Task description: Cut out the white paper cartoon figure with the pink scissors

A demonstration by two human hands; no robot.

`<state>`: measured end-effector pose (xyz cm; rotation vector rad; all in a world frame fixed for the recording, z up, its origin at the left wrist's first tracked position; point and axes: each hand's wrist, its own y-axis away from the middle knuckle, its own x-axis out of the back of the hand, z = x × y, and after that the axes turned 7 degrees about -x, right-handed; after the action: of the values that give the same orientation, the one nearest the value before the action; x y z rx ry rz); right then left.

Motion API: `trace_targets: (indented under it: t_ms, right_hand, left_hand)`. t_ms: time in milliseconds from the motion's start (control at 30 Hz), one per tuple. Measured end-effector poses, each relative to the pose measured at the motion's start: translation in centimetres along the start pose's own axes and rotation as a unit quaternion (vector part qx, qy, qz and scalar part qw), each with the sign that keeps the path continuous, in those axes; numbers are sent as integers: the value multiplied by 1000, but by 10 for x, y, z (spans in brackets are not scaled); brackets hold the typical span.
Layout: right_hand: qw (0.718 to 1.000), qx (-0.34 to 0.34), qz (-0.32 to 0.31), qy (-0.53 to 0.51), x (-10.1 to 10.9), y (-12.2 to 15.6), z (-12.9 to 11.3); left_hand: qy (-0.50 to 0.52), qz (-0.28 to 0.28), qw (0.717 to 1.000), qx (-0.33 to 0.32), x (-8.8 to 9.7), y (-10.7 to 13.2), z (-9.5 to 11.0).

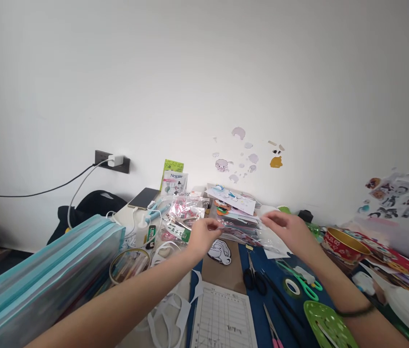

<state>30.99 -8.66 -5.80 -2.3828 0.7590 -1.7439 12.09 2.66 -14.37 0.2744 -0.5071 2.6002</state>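
Observation:
Both of my hands reach to the back of the desk and pinch a clear plastic bag (242, 231) that holds flat, colourful paper pieces. The bag's left edge is between the thumb and fingers of my left hand (204, 236). At its right edge, the fingers of my right hand (287, 231) are closed on the clear film. Just behind the bag lies a pile of paper cutouts, topped by a white card (235, 199). Below my left hand, a black-and-white cartoon cutout (219, 252) rests on a brown board (222, 275).
Black scissors (255, 279), green-handled scissors (303, 280), a roll of tape (291, 287) and a green dish (327, 326) lie on the blue mat. Left are a zipped blue case (63, 270) and white paper scraps (170, 309). A red bowl (345, 246) stands right.

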Motion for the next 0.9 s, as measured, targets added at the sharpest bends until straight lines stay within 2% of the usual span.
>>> trace_targets:
  t_ms: [167,267,367,600,900]
  right_hand:
    - [986,74,-84,122,-41,-59,-43]
    - [966,113,-125,196,-64,-76,-55]
    - [950,140,-147,239,-78,-81,-58]
    - [930,191,-166,267,-92,-85,-51]
    - [939,198,-161,232,-89,-83,-41]
  left_hand:
    - [4,-9,1000,-11,2,7,4]
    - [5,-6,1000,-16,3,7,7]
    - [6,-3,1000,-22,4,5,8]
    - [10,-1,1000,-30,2,2,7]
    - [0,-9,1000,-24,2,-1,1]
